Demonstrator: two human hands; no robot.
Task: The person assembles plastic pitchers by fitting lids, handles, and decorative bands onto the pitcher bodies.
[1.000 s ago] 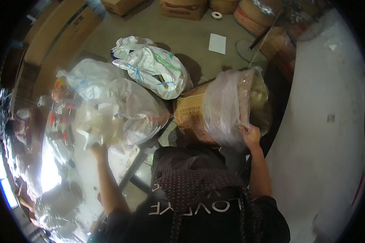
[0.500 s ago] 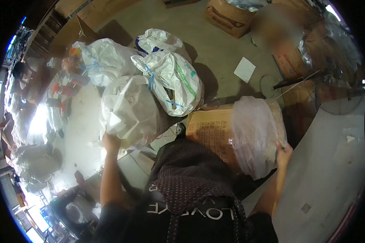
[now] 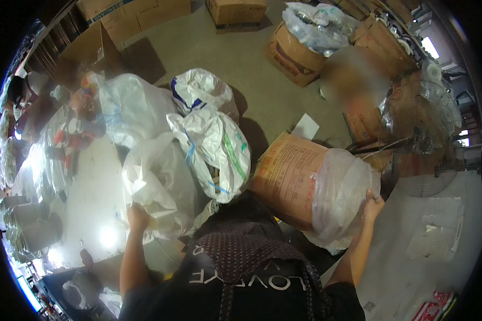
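Observation:
My left hand (image 3: 137,218) is closed on the edge of a full, translucent white plastic bag (image 3: 163,184) standing left of my legs. On the other side, my right hand (image 3: 371,207) grips the rim of a brown cardboard box (image 3: 286,182), its fingers partly hidden behind it. A thin clear plastic liner (image 3: 334,200) is folded out over that end of the box. The box lies tilted against my right side, and its inside does not show. Next to the left bag leans a white woven sack (image 3: 222,155) with a green stripe and blue ties.
More stuffed sacks, a clear one (image 3: 134,104) and a white-and-blue one (image 3: 201,88), stand ahead. Cartons (image 3: 235,13) line the far side. A bag-topped carton (image 3: 294,56), a white sheet (image 3: 305,127) and a standing fan (image 3: 426,139) are to the right. A person (image 3: 19,93) is far left.
The box has turned and risen somewhat, showing more of its printed side, with my right hand still on its rim. My view has shifted, and the sacks appear lower. My left hand keeps the bag.

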